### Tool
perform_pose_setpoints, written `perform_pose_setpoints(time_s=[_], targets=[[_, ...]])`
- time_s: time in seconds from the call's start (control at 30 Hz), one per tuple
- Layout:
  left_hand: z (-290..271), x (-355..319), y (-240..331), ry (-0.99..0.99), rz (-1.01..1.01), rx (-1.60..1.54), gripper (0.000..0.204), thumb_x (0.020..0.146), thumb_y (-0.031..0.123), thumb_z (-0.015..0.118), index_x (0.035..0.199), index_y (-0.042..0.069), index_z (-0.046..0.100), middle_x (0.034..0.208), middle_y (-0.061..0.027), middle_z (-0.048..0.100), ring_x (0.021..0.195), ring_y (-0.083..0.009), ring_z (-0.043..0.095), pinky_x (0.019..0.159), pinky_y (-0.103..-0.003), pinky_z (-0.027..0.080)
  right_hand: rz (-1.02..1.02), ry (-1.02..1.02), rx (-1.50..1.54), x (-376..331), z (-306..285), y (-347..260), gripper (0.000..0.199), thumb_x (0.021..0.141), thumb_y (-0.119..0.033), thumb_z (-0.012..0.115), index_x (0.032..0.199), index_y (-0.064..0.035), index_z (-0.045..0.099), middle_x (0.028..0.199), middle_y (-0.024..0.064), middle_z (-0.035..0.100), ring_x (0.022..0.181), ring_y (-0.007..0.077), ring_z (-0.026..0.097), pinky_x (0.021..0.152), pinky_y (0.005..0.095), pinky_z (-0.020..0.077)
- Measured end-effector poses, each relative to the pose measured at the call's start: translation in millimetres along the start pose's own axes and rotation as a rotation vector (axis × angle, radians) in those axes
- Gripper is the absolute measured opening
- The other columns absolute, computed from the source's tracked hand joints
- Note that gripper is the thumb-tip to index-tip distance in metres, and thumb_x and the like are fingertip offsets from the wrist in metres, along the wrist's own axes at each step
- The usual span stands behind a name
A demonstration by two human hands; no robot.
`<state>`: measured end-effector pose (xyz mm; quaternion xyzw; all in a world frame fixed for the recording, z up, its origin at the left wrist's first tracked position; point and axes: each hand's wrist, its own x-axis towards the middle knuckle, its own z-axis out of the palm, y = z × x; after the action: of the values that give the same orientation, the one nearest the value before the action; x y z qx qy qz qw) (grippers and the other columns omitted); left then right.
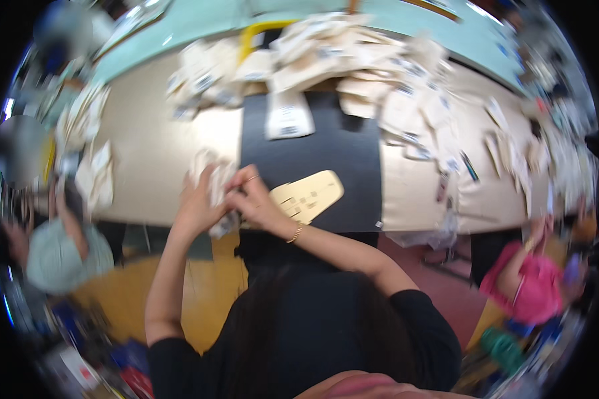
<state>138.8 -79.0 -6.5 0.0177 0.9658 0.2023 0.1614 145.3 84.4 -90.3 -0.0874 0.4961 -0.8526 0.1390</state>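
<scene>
Left of the black mat (359,143), a bundle of whitish cloth pieces (217,189) lies under and between my hands, blurred by motion. My left hand (203,203) is closed around its near side, thumb toward the right. My right hand (258,203) comes across from the right with thumb and fingertips pinched together at the bundle's right edge. What that pinch holds is too small to make out. Just right of my right wrist, a pale yellow template (321,191) with cut slots and markings lies on the mat, partly covered by the wrist.
Cream cloth pieces with dark print (326,50) are heaped along the table's far side, one piece (289,116) hanging onto the mat. A pen (470,166) and a small dark red item (442,187) lie at right. Other people work at both sides, one in pink (529,286).
</scene>
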Motion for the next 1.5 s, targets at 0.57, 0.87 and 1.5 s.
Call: perform_pose_setpoints(time_s=[0.57,0.87,1.5], targets=[[-96.9,74.2,214.8,-0.097,0.486,-0.576,0.098,0.074,0.022,0.086,0.156,0.004,0.035,0.145,-0.0211,0.052,0.129,-0.0323,0.058,0.107,-0.043,0.049,-0.637,0.374,-0.3,-176.7,-155.1,-248.2,0.016,0.107,-0.015,0.048,0.108,-0.0013,0.056,0.103,0.0144,0.067,0.082,0.0268,0.068,0.085,0.0449,0.0538],[133.1,235.8,550.3,-0.311,0.673,-0.725,0.108,0.072,0.021,0.084,0.158,-0.006,0.025,0.152,-0.0339,0.042,0.135,-0.036,0.052,0.112,-0.036,0.041,-1.441,0.055,-0.171,-210.7,-139.7,-357.0,0.014,0.106,-0.021,0.054,0.101,-0.0101,0.048,0.103,0.0095,0.063,0.098,0.0275,0.061,0.086,0.0437,0.0492],[234.0,296.2,591.7,-0.084,0.605,-0.4,0.108,0.085,0.088,0.041,0.166,0.023,0.01,0.152,-0.0252,0.046,0.136,-0.0489,0.046,0.113,-0.058,0.035,-1.27,-0.001,0.326,-169.2,-144.6,-355.5,0.017,0.105,-0.027,0.059,0.1,-0.0143,0.05,0.095,0.0079,0.063,0.087,0.0234,0.057,0.078,0.0374,0.0478]])
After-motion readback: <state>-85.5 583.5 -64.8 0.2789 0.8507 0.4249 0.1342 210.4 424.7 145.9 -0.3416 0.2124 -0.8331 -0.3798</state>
